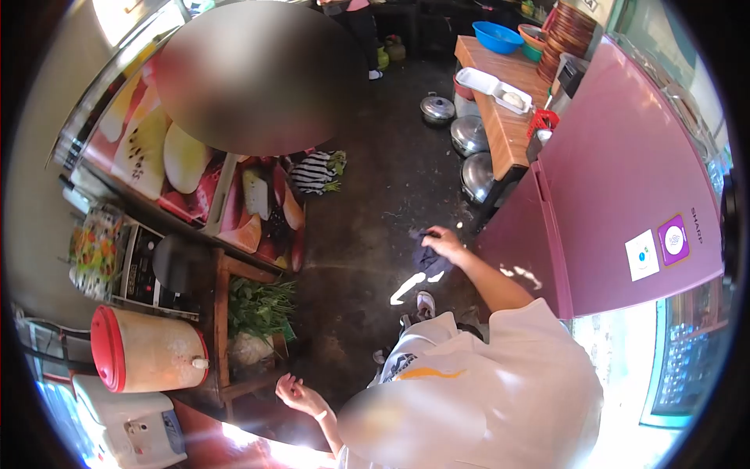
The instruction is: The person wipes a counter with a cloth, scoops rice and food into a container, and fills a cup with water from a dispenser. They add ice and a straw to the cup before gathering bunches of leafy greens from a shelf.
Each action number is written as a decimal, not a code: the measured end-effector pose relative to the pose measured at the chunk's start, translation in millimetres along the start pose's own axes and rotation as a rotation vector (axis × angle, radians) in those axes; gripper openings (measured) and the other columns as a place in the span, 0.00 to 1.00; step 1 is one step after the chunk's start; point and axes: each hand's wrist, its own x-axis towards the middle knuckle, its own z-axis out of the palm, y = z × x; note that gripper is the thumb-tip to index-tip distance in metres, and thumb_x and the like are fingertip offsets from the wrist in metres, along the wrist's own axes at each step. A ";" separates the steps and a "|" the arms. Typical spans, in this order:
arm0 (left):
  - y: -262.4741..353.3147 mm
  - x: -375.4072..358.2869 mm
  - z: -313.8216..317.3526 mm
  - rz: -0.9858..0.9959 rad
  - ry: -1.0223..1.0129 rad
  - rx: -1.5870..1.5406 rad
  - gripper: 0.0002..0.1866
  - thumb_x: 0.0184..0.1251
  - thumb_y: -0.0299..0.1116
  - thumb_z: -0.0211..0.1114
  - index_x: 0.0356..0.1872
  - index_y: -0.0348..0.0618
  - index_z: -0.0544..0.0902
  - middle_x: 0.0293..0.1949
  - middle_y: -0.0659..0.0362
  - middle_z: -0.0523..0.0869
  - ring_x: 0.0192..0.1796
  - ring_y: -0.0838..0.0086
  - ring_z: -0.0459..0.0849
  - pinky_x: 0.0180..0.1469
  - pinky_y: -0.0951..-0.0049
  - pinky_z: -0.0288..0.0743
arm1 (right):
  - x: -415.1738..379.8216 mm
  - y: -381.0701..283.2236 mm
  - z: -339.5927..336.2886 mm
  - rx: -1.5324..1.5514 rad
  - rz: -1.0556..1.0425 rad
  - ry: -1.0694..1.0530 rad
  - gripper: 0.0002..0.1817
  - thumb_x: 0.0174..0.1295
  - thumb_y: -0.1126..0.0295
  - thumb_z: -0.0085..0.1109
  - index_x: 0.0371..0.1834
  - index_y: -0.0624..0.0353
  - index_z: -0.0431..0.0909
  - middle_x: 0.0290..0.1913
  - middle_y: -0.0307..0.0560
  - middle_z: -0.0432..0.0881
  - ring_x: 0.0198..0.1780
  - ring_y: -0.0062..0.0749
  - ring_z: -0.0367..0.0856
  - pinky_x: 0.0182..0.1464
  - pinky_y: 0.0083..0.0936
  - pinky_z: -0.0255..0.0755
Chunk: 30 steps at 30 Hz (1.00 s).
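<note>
My right hand [445,244] is stretched forward over the floor, with its fingers closed on a crumpled dark cloth [426,258]. The cloth hangs below the fingers, above the dark floor. My left hand [299,393] is held low at my side with the palm turned up. Its fingers are loosely bent and apart, and nothing shows in them. The nearest things to it are a wooden frame [224,336] and a bunch of leafy greens [262,306].
A pink fridge [625,187] stands at my right, beside a wooden table [506,129] with lidded pots [469,134] below. To the left are a fruit-printed cabinet [137,156], a red-lidded drink dispenser [152,349] and a white water dispenser [129,422]. Another person [361,27] stands at the back.
</note>
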 end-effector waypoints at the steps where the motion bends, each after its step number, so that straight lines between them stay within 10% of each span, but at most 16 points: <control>1: 12.4 -4.9 15.9 -0.020 -0.016 -0.038 0.11 0.59 0.16 0.50 0.38 0.37 0.79 0.44 0.56 0.76 0.40 0.71 0.78 0.35 0.77 0.77 | 3.3 -5.2 -23.3 -0.078 0.005 0.044 0.24 0.42 0.60 0.68 0.45 0.57 0.81 0.40 0.45 0.84 0.44 0.31 0.81 0.48 0.26 0.72; 6: 28.1 -35.6 70.0 -0.053 -0.117 0.018 0.12 0.58 0.16 0.47 0.36 0.38 0.79 0.39 0.59 0.76 0.37 0.73 0.78 0.34 0.78 0.76 | 79.3 29.7 -131.8 -0.217 0.008 0.183 0.29 0.40 0.57 0.69 0.49 0.54 0.79 0.45 0.48 0.84 0.47 0.36 0.82 0.52 0.27 0.73; 12: 10.5 -71.4 164.6 -0.653 -0.063 -0.171 0.10 0.60 0.15 0.52 0.37 0.38 0.78 0.37 0.60 0.76 0.34 0.75 0.77 0.33 0.76 0.77 | 140.6 -3.9 -217.3 -0.453 0.040 0.142 0.29 0.43 0.56 0.67 0.51 0.54 0.77 0.47 0.52 0.84 0.50 0.42 0.81 0.54 0.31 0.72; 17: 49.2 -52.2 232.4 -0.231 -0.507 -0.050 0.06 0.61 0.20 0.56 0.39 0.34 0.78 0.40 0.56 0.76 0.37 0.71 0.80 0.35 0.73 0.83 | 223.7 -11.7 -261.9 -0.746 0.012 0.305 0.24 0.45 0.57 0.69 0.48 0.45 0.76 0.51 0.51 0.77 0.57 0.48 0.74 0.56 0.41 0.70; 24: 11.0 -13.3 204.6 -0.647 -0.225 0.115 0.10 0.56 0.18 0.52 0.34 0.43 0.78 0.28 0.62 0.74 0.24 0.77 0.73 0.24 0.79 0.70 | 305.9 -37.4 -350.3 -1.100 0.024 0.525 0.17 0.56 0.63 0.60 0.50 0.46 0.74 0.54 0.50 0.70 0.60 0.52 0.67 0.60 0.52 0.61; 30: 3.0 -49.2 253.0 -0.880 -0.324 0.163 0.11 0.56 0.17 0.48 0.33 0.41 0.78 0.26 0.57 0.77 0.22 0.70 0.78 0.21 0.67 0.78 | 381.1 35.3 -398.1 -1.214 0.262 0.522 0.24 0.62 0.57 0.51 0.60 0.55 0.73 0.66 0.50 0.65 0.70 0.51 0.56 0.71 0.53 0.43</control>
